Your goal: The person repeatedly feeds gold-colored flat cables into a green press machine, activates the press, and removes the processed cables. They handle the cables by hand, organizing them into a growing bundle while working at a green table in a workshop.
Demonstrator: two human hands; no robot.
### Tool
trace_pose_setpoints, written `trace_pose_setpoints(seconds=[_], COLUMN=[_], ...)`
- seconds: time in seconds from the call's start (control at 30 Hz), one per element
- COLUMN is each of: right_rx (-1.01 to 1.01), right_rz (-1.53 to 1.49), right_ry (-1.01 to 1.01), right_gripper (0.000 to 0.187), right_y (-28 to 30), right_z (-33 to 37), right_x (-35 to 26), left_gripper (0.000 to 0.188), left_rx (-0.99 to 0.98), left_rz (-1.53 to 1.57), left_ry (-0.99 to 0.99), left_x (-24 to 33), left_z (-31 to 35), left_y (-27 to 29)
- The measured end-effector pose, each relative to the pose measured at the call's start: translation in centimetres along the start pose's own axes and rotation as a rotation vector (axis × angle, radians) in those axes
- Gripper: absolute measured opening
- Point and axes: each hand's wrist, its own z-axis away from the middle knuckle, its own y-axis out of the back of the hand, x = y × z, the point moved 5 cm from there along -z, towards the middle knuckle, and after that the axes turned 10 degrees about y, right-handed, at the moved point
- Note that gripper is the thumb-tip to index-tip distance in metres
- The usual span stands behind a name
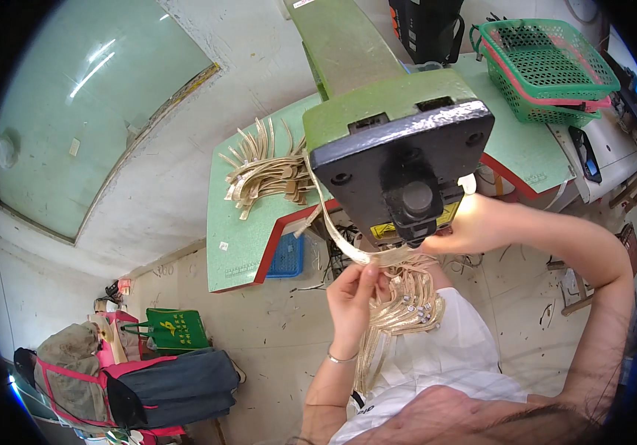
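A pale gold strap (338, 239) curves down from the table's edge and passes under the front of a green and black machine head (400, 141). My left hand (352, 300) pinches this strap between thumb and fingers, just left of the machine's lower tip. At the strap's right end, my right hand (474, 226) is closed, its fingertips partly hidden by the machine. Over my lap hangs a bundle of gold straps (407, 315) with small shiny pieces on them. More gold straps (270, 174) lie heaped on the green tabletop (233, 256), left of the machine.
Green and pink plastic baskets (548, 67) are stacked at the far right of the table. A phone-like black object (584, 154) lies near them. Below the tabletop stands a blue basket (286, 256). Clothes (177, 389) and a green bag (176, 328) are at lower left.
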Motion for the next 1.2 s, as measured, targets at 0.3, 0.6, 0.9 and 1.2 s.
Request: trace_pose_setpoints(seconds=[0.3, 0.6, 0.9, 1.2], right_rx=[0.493, 0.214, 0.372, 0.395], right_rz=[-0.024, -0.665, -1.02, -1.052], right_ry=[0.26, -0.521, -0.617, -0.623], right_gripper=[0.018, 0.049, 0.053, 0.032], right_y=[-7.5, -3.0, -2.2, -1.8], right_z=[2.8, 4.8, 7.2, 6.0], right_x=[-2.7, -1.6, 0.7, 0.1], left_gripper=[0.027, 0.01, 0.01, 0.011], left_rx=[-0.609, -0.23, 0.101, 0.095], left_rz=[-0.087, -0.238, -0.484, -0.389], left_ry=[0.461, -0.042, -0.449, -0.331], left_x=[-4.6, 1.5, 1.6, 1.7], left_z=[3.3, 0.3, -0.9, -0.7], left_y=[-2.1, -3.3, -3.7, -3.1])
